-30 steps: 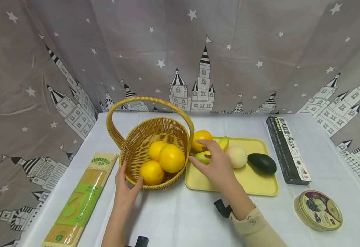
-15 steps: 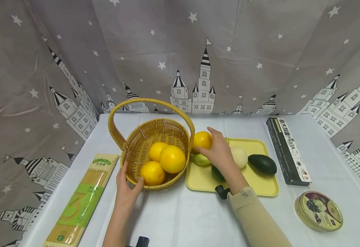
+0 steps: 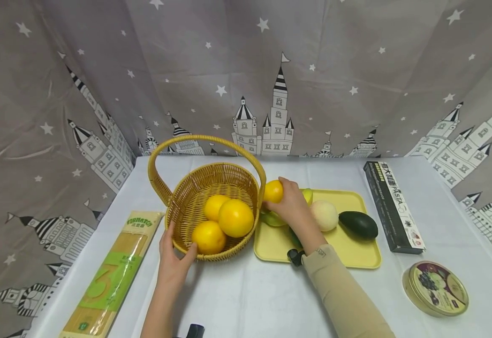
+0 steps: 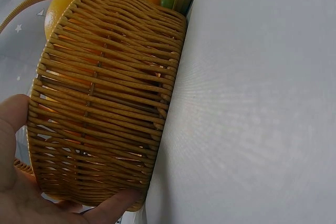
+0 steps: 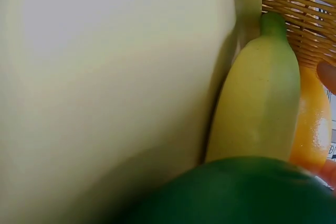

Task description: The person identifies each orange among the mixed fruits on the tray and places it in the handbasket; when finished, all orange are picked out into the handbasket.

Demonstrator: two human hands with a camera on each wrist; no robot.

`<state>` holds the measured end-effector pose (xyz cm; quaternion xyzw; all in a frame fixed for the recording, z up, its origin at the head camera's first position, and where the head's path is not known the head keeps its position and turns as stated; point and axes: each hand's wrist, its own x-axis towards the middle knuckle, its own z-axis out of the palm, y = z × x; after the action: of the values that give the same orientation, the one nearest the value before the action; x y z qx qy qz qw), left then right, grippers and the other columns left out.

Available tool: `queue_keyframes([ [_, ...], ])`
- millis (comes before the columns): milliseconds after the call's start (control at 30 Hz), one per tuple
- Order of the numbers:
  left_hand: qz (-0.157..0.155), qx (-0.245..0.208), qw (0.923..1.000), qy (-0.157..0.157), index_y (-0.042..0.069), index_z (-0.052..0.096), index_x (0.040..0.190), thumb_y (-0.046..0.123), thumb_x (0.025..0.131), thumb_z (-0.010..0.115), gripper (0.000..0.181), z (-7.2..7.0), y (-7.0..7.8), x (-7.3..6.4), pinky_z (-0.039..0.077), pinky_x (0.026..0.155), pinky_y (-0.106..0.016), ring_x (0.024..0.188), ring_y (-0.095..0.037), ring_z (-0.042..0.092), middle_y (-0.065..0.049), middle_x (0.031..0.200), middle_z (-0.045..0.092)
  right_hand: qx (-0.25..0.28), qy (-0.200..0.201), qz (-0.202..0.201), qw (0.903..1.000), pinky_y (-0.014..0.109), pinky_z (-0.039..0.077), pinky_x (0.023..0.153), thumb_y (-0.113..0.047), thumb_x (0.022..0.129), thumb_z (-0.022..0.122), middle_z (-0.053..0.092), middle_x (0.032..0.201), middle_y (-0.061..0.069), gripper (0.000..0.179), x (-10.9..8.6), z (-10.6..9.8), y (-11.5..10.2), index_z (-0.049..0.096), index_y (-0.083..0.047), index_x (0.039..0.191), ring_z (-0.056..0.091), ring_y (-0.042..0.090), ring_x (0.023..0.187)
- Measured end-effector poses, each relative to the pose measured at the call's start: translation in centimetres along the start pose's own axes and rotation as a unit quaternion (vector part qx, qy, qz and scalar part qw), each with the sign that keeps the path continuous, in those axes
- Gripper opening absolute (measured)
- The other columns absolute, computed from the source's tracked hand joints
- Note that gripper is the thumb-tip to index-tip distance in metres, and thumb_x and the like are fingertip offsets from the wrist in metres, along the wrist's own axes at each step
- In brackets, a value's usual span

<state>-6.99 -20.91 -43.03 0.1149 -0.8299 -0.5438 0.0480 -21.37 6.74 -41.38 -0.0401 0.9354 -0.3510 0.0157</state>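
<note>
A wicker basket (image 3: 224, 257) with a tall arched handle holds several oranges (image 3: 235, 218). My left hand (image 3: 173, 265) grips its near left side, thumb at the rim and fingers against the woven outside (image 4: 105, 103). Just right of the basket, my right hand (image 3: 292, 204) holds another orange (image 3: 273, 191), its far side partly covered by the fingers. Below that hand a yellow-green banana (image 3: 273, 219) lies at the left end of a yellow tray (image 3: 355, 257). A dark green rounded thing (image 5: 241, 195) shows close up in the right wrist view, mostly hidden by my forearm in the head view.
On the tray also lie a pale peach (image 3: 326, 215) and a dark green avocado (image 3: 358, 224). A black pasta box (image 3: 393, 206) and a round tin (image 3: 437, 287) stand to the right. A spaghetti pack (image 3: 110, 272) lies left of the basket.
My right hand has gone from over the banana to the orange behind it and closed its fingers round it. The left hand stays on the basket.
</note>
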Motion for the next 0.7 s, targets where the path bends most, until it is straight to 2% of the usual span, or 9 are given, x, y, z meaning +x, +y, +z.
queue_keyframes([
  [433,-0.004,-0.002,1.0,0.002,0.014,0.005,0.156,0.017,0.093,0.059,0.084,-0.12,-0.23,0.1,0.012,0.112,-0.061,0.144,-0.039,0.006,-0.016,0.159,0.0,0.012,0.026,0.024,0.9993,0.048,0.044,0.094,-0.042,0.073,0.079,0.047,0.129,0.02,0.085,0.29,0.14,-0.03,0.041,-0.009,0.142,0.052,0.035,0.111],
  [700,0.008,-0.004,1.0,-0.001,0.013,0.005,0.156,0.016,0.093,0.06,0.084,-0.2,0.04,-0.16,0.013,0.111,-0.062,0.143,-0.041,0.005,-0.018,0.158,0.0,0.016,0.037,0.038,0.9985,0.047,0.046,0.088,-0.043,0.07,0.079,0.05,0.123,0.019,0.086,0.01,0.04,0.05,0.043,-0.009,0.14,0.054,0.034,0.104],
])
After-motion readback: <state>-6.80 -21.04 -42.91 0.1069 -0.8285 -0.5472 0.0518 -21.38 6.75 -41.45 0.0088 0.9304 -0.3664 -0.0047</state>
